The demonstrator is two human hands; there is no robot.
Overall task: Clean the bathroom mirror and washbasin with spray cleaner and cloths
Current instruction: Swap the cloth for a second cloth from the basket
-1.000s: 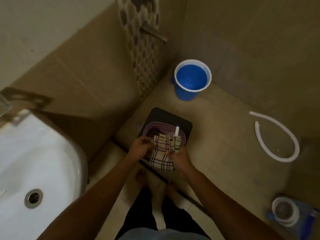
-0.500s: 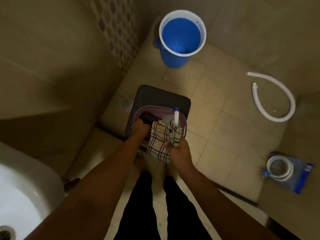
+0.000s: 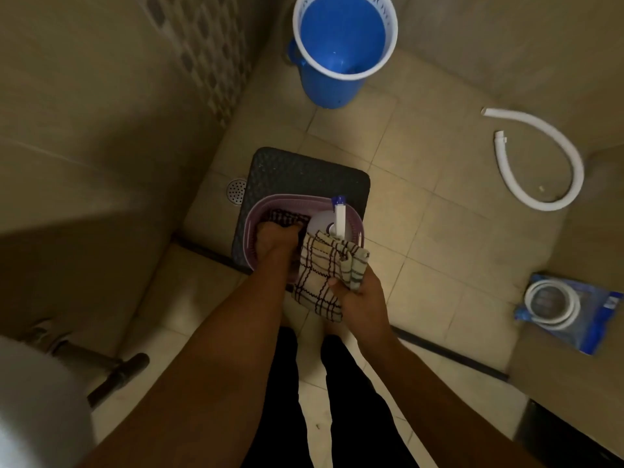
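Head view, looking down at the bathroom floor. The right hand was clamped on a cream checked cloth, thumb across its folds, the cloth hanging just above the near rim of the lilac basket. The left hand, just left of the right, reached into the basket with fingers curled on a dark checked cloth; whether it had a firm hold could not be told. Just beyond the right hand, inside the same basket, stood the spray bottle, white-bodied, its white trigger head tipped with a blue nozzle. The basket sat on a dark textured mat. The step in hand appeared to be gathering supplies: the second cloth was best lifted straight up, clear of the bottle, so the bottle stayed upright. Both cloths looked soft, limp and dry, the cream one crossed by dark lines. A blue bucket stood well beyond both hands.
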